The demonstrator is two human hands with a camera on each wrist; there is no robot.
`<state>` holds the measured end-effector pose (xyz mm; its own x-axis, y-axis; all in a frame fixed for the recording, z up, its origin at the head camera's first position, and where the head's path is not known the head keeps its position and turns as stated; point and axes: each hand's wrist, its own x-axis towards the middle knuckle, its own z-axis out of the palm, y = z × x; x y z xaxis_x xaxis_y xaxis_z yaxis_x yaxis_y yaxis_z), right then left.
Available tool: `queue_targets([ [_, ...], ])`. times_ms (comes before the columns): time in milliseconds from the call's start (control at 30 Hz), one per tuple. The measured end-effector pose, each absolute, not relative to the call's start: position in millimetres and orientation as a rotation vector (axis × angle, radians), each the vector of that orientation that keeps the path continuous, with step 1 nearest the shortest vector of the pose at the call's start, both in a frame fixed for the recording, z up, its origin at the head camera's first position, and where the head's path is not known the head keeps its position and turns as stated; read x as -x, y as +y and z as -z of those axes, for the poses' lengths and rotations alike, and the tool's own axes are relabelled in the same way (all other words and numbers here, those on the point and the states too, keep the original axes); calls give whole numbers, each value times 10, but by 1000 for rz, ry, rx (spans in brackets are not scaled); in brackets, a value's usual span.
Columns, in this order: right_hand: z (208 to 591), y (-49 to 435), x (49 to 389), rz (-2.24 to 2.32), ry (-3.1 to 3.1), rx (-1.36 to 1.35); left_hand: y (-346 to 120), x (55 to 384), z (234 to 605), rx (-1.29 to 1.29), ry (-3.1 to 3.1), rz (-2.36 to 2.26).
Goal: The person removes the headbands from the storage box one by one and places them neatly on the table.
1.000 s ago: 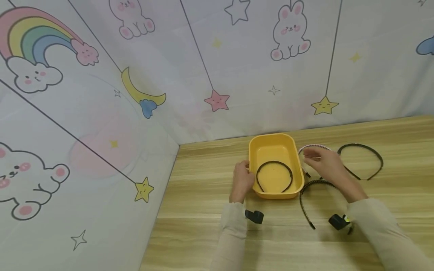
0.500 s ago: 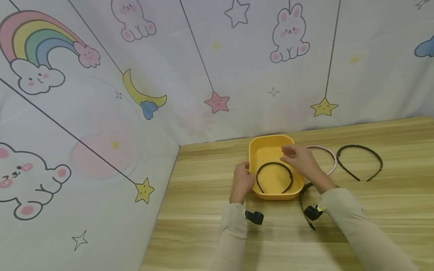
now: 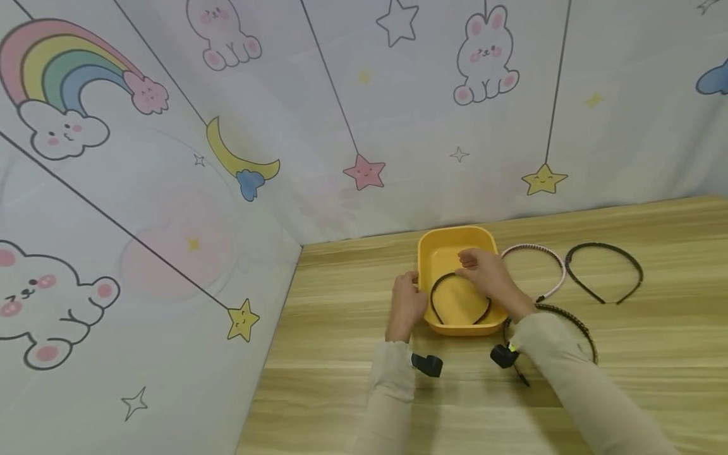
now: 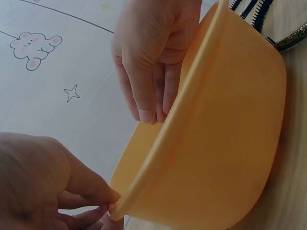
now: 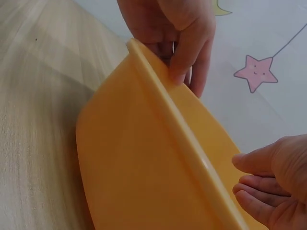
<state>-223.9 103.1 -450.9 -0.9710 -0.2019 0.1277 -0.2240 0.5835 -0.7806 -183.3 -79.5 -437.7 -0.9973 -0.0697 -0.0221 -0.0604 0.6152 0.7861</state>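
A yellow plastic bin [image 3: 463, 330] stands on the table, with a black headband [image 3: 431, 297] lying inside it. My left hand [image 3: 406, 303] pinches the bin's left rim between thumb and fingers, as the left wrist view shows. Over the bin hovers my right hand [image 3: 490, 277], close to the top of the headband and covering part of it. In the right wrist view, the thumb and relaxed fingers of that right hand [image 5: 278, 184] are apart, and nothing shows between them.
Right of the bin lie a pink-and-black headband [image 3: 564, 272], a black headband [image 3: 611, 246] and a dark, gold-flecked headband [image 3: 571, 316], partly under my right sleeve. A patterned white cloth [image 3: 426, 126] hangs behind the wood-grain table [image 3: 330, 379]. Small black cameras [image 3: 428, 364] sit at both wrists.
My right hand has moved left, from above the pink-and-black headband to over the bin. My left hand has stayed at the bin's rim.
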Motion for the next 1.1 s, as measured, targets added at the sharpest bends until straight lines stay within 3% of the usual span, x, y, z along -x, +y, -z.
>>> queue_targets([
  [1100, 4704, 904, 2428, -1083, -2918, -309, -815, 1840, 4399, -132, -2827, 1374],
])
